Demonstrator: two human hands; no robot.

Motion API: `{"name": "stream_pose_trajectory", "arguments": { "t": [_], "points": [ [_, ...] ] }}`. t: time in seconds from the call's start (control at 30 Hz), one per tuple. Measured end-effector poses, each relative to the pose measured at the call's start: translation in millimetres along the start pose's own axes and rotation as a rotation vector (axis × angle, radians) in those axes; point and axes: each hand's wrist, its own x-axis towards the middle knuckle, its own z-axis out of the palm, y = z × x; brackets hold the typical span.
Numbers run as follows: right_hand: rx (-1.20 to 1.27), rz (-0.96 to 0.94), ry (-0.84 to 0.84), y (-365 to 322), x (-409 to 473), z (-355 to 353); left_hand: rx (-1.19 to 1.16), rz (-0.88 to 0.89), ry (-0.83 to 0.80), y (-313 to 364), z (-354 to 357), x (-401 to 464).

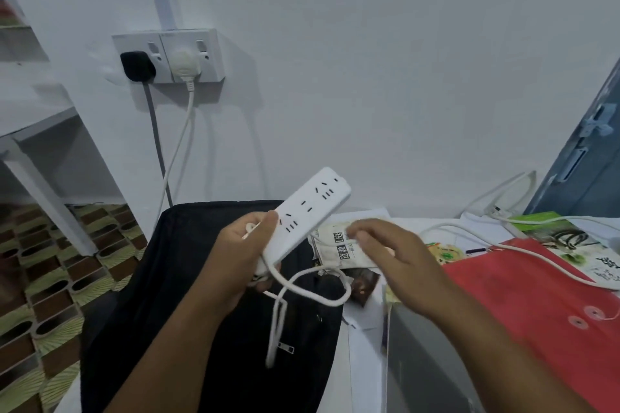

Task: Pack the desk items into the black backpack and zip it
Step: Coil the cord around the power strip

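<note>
Left hand point(235, 255) grip grasps one white power strip point(307, 213) above one black backpack point(208, 305); right hand point(399, 265) relaxed.

Power strip point(307, 216): smooth white plastic with a soft sheen; its cord point(302, 282) is smooth white sheathing, matt. Black backpack point(188, 278), below the power strip: matt woven cloth, with a small metal-looking zip pull point(286, 348). Red folder point(523, 305), right of the power strip: smooth card or plastic, slightly glossy, with round string-tie discs. Booklets point(339, 246), just right of the power strip: printed paper, matt. Wall sockets point(169, 55), above the power strip: glossy white plastic. Wall point(369, 77) behind: smooth matt paint.
</note>
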Motion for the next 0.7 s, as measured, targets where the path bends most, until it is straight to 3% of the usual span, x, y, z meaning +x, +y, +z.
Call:
{"name": "stream_pose_trajectory", "arguments": {
  "t": [0.07,0.2,0.33,0.47,0.57,0.7],
  "points": [
    [0.045,-0.098,-0.158,-12.0,0.6,20.8,-0.012,0.012,0.002,2.5,11.8,0.7],
    [0.076,0.008,-0.351,-9.4,4.4,44.4,-0.026,0.046,-0.019,5.2,18.2,0.4],
    [-0.160,0.026,-0.496,6.5,7.8,39.0,0.007,0.043,-0.113,4.6,9.9,-3.2],
    [-0.293,0.099,-0.411,18.9,11.6,21.8,0.155,-0.068,-0.297,4.5,11.9,-12.0],
    [-0.488,0.232,-0.450,23.2,31.6,6.3,0.354,-0.089,-0.426,3.6,11.7,-14.3],
    [-0.446,0.114,-0.435,1.8,45.7,5.8,0.490,-0.057,-0.610,8.8,12.6,-10.6]
  ]
}}
